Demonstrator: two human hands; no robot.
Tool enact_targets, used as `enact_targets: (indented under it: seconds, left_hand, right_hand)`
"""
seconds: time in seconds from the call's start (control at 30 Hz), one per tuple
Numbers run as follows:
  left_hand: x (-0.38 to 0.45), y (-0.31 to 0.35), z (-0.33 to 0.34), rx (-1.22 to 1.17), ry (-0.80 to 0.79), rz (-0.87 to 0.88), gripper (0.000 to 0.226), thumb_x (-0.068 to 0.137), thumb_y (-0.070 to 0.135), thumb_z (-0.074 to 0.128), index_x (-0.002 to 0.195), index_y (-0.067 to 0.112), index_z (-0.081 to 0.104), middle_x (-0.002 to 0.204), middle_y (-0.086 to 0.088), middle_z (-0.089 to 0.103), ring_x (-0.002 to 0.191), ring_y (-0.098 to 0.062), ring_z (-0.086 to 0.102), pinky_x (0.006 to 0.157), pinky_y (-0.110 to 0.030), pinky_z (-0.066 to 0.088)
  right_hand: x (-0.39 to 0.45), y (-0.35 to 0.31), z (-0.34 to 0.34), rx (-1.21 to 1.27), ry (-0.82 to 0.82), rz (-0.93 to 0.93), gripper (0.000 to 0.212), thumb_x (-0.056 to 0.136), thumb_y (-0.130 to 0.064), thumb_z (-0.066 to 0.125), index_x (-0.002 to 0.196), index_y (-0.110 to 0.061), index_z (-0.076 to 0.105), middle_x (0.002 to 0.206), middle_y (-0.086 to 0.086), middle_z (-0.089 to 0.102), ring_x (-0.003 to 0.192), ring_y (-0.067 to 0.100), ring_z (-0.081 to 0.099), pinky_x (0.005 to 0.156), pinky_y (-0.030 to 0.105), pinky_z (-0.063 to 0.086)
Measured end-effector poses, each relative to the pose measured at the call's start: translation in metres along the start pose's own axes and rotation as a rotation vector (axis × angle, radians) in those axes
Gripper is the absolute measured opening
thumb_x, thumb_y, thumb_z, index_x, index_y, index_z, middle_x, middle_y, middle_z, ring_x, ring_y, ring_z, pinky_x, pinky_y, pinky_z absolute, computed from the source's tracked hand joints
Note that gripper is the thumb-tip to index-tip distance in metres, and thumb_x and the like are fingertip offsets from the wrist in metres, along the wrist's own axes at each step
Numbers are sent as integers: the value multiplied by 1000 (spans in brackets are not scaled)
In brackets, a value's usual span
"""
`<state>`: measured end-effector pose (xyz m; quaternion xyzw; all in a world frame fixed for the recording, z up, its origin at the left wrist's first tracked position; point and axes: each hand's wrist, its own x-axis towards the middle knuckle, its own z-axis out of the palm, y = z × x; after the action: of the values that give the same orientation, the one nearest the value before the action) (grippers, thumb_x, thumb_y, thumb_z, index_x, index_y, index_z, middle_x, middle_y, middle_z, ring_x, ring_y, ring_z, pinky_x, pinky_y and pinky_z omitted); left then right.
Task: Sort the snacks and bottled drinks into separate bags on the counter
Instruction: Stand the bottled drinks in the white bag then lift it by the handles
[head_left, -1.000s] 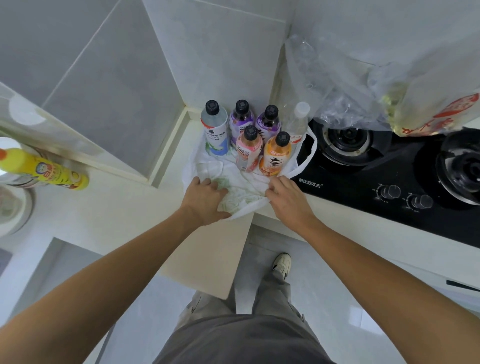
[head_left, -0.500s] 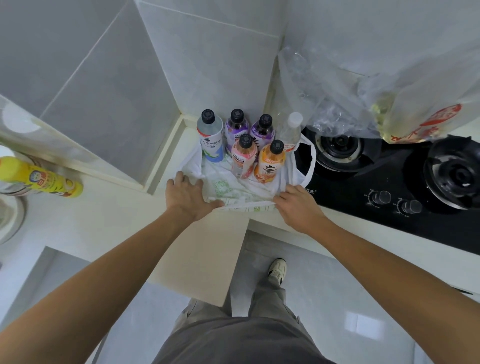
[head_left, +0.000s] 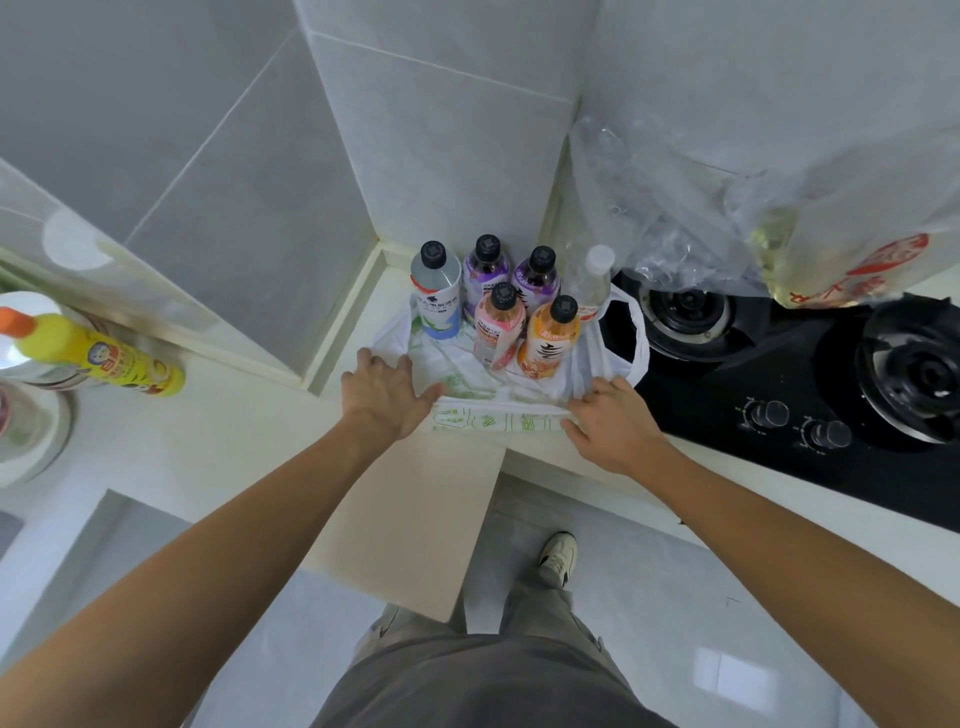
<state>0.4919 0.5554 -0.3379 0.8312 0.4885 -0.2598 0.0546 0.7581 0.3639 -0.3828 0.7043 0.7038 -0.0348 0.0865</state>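
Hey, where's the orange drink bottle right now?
In the head view, the orange bottle stands front right in the bottle cluster on the white bag, beside the pink bottle, left of the stove.

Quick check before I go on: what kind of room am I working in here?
Most likely a home kitchen: a black gas hob with burners and knobs is set into a pale counter, with tiled walls meeting in the corner behind the bottles.

Home kitchen, apparently.
Black glass gas hob with two burners and knobs, set in pale cream countertop, grey-tiled walls.
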Motion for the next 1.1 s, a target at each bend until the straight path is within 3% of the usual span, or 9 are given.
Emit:
enact_targets:
  seconds: [0.07, 0.2, 0.3, 0.43, 0.6, 0.7, 0.8, 0.93, 1.1]
  left_hand:
    - [1, -3, -1, -1, -11, 3, 67, 100, 68, 20, 134, 19, 50, 122, -15, 64, 133, -31, 38, 88, -45, 44]
    - [5, -13, -3, 56, -43, -3, 42, 103, 46, 41, 131, 16, 51, 122, -8, 64, 128, -28, 44, 81, -38, 38]
    - [7, -20, -3, 107, -102, -7, 43, 94, 46, 59, 127, 19, 53, 120, -2, 63, 123, -25, 49, 79, -35, 39]
    - [5, -26, 1, 102, -114, -17, 38, 89, 45, 66, 117, 19, 64, 97, 3, 61, 108, -21, 65, 73, -32, 43]
    - [3, -29, 1, 22, -63, -18, 80, 88, 43, 71, 150, 11, 31, 118, -3, 64, 107, -24, 68, 68, -31, 45]
    - [4, -34, 7, -47, -40, -14, 101, 82, 52, 77, 153, 10, 19, 113, -6, 64, 100, -26, 68, 64, -33, 44]
    - [2, -37, 13, -154, 5, -21, 94, 81, 57, 78, 144, 9, 28, 111, -6, 66, 98, -28, 69, 66, -34, 45]
    - [-6, -32, 13, -191, 51, -32, 82, 86, 58, 73, 139, 7, 36, 116, -8, 65, 104, -30, 68, 69, -33, 44]
    - [-12, -43, 18, -299, 130, 9, 55, 95, 52, 62, 127, 11, 48, 115, -11, 67, 102, -33, 66, 71, -36, 46]
  right_hand:
    - [2, -7, -3, 7, 4, -6, 59, 96, -48, 26, 101, -17, 75, 78, 2, 72, 90, 27, 63, 87, 43, 43]
    - [9, -28, -6, 25, 36, -38, 55, 97, -46, 30, 103, -15, 75, 86, 3, 74, 89, 28, 64, 90, 44, 46]
    - [12, -43, -7, 45, 64, -48, 50, 98, -45, 33, 99, -15, 73, 84, 3, 71, 87, 27, 64, 92, 44, 47]
    - [15, -51, -10, 57, 67, -40, 49, 99, -43, 30, 96, -15, 70, 84, 3, 69, 85, 27, 63, 93, 44, 47]
    - [14, -51, -12, 39, 39, -5, 51, 99, -44, 28, 95, -14, 69, 83, 4, 68, 85, 29, 64, 92, 45, 46]
    - [6, -48, -12, 24, -27, 9, 55, 98, -47, 24, 104, -16, 69, 88, 4, 70, 89, 28, 65, 96, 45, 45]
    - [-2, -44, -12, 8, -82, 30, 58, 96, -48, 21, 109, -17, 69, 93, 4, 71, 94, 28, 65, 101, 43, 43]
    - [-10, -42, -19, -9, -150, 72, 40, 101, -42, 40, 116, -15, 66, 101, 6, 71, 102, 28, 63, 112, 41, 36]
    - [-20, -47, -26, 53, -103, 151, 40, 98, -38, 51, 126, -14, 65, 112, 8, 69, 113, 29, 60, 120, 44, 31]
